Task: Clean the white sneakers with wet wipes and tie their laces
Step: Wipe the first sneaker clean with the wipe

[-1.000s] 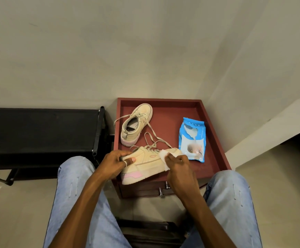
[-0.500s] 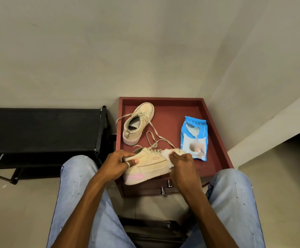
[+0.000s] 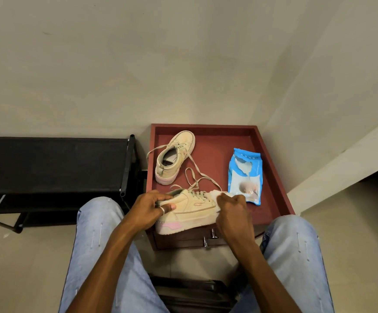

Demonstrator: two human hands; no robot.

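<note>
White pair, we count two, far sneaker (image 3: 174, 158) on the red table (image 3: 212, 159), near sneaker (image 3: 192, 211) at its front edge, left hand (image 3: 148, 210) fingers curled round its heel, right hand (image 3: 233, 213) fingers pinching one wet wipe (image 3: 215, 195) at its toe.

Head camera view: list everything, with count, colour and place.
held sneaker: 1, off-white, pink heel, table's near edge
second sneaker: 1, off-white, pink heel, table's back left
wet wipe: 1, white, on held sneaker's toe
wipes pack: 1, blue-white, table's right side
table: 1, dark red, wall corner
shoe rack: 1, black, left of table
jeans: 1 pair, light blue, foreground
left hand: 1, grips held sneaker's heel
right hand: 1, holds wet wipe on toe
</note>
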